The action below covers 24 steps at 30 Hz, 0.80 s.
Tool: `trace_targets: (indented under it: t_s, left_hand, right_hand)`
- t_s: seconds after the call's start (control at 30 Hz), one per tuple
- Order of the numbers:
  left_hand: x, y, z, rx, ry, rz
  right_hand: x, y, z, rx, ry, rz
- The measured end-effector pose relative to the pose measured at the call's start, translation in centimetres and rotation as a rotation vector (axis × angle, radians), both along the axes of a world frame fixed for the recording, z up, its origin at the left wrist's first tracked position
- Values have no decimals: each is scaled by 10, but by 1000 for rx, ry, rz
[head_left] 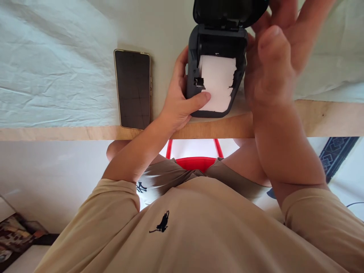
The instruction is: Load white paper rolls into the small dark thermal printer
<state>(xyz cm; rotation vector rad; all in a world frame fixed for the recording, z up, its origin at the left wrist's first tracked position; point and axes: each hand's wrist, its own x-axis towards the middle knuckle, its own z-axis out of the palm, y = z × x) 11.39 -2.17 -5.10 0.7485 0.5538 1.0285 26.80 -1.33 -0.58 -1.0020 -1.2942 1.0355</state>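
A dark grey portable label printer (193, 49) is held near the table's front edge, its black lid (227, 11) raised at the far end. Inside lies a roll of white paper (217, 74) with a ragged right edge; its loose end reaches over the front of the casing. My left hand (183, 96) grips the printer from the left, fingers beneath and thumb pressed on the paper. On the other side, my right hand (278, 57) is open, thumb and fingers apart, close beside the lid and slightly blurred. Whether its fingertips touch the lid is cut off by the frame.
To the left, a dark-screened phone (133, 89) in a gold-edged case lies on the pale cloth (57, 76). A bare wooden edge (71, 132) runs along the table's front. Below it a red stool (196, 163) shows between the person's legs.
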Motion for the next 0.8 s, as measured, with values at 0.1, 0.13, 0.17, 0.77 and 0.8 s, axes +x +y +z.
trace_targets:
  t_s: [0.1,0.13,0.17,0.77,0.8]
  left_hand:
    - [0,1,-2,30,-3,-10]
    - [0,1,-2,21,6,-15]
    - [0,1,-2,10,14,-18]
    - [0,-1,3,-10,-9,-1]
    - [0,0,2,-17,-18,-1]
  right_hand:
    - [-4,4,0,102,75,-99]
    - [-5,5,0,117,31,-124]
    - [-6,4,1,123,-30,-132]
    - [5,-2,-8,41,-290,126]
    - [4,-2,-7,21,-293,147]
